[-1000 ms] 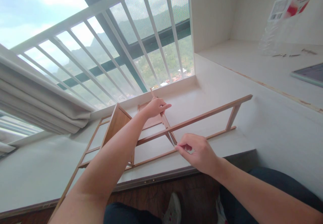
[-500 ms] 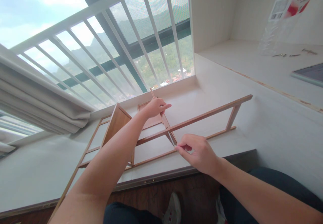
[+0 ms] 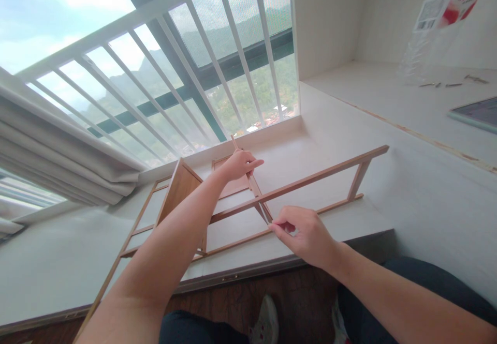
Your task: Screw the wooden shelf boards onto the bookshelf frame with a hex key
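The right hand (image 3: 306,235) is pinching its fingers on the near end of a thin wooden slat (image 3: 256,189). Farther off, the left hand (image 3: 238,164) is gripping that slat's upper part, over a wooden frame (image 3: 310,181) lying on the pale surface (image 3: 58,261) beneath a barred window (image 3: 174,75).

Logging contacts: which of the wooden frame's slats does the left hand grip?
The left hand grips the short cross slat running toward the window; the long rail goes untouched.
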Demonstrator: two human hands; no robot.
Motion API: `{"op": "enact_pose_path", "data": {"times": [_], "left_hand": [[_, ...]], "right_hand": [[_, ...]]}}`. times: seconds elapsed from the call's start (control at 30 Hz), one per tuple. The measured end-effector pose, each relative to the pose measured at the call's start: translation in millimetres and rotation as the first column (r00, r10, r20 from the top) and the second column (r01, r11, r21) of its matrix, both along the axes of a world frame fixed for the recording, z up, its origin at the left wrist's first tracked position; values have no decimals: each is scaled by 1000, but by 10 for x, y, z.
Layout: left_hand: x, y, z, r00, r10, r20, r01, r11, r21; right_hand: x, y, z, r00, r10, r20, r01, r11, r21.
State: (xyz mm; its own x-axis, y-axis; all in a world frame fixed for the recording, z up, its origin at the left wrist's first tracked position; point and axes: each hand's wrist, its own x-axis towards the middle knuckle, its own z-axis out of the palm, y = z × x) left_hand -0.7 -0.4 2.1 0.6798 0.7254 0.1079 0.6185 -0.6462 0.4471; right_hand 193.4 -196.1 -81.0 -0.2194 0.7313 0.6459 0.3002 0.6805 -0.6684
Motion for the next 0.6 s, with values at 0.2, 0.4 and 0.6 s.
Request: {"op": "enact_pose_path", "data": {"times": [0.2,0.4,0.6], "left_hand": [[-8,4,0,1000,8,13,-8,1000,-8],[-7,-5,6,1000,2,-5,-2,1000,-1],[3,-17,18,1000,-3,-20,3,1000,-5]], "right_hand": [[-10,-1,-2,1000,13,1,-13,1000,-19],[-5,5,5,1000,15,0,-15,1000,-13],[-16,5,-14,1000,20,-4,-20,1000,-20]]}}
